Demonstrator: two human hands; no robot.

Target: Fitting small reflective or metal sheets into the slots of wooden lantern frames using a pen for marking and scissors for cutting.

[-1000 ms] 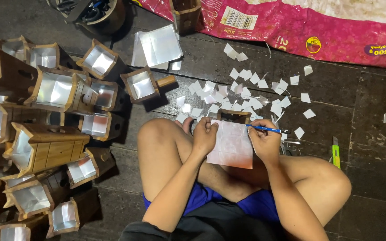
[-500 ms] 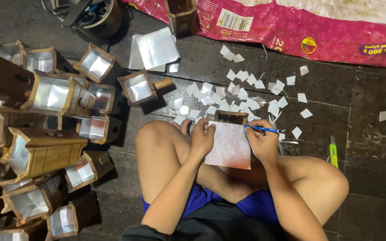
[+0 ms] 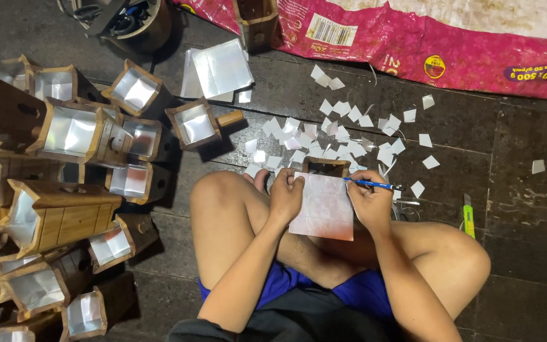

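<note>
I sit cross-legged on a dark floor. My left hand (image 3: 286, 195) presses the left edge of a pale sheet of paper (image 3: 323, 209) that rests over my lap. My right hand (image 3: 371, 202) grips a blue pen (image 3: 370, 184) lying across the sheet's upper right corner, its tip toward the sheet. A small wooden box (image 3: 325, 167) peeks out just above the sheet's top edge, mostly hidden by it.
Several small white paper squares (image 3: 343, 133) lie scattered ahead of me. Several wooden boxes with shiny linings (image 3: 71, 136) are piled at my left. A larger shiny sheet (image 3: 220, 68), a pink sack (image 3: 425, 44) and a yellow-green cutter (image 3: 468, 218) lie nearby.
Both hands stay on the sheet and pen with only slight shifts; the view has tilted a little.
</note>
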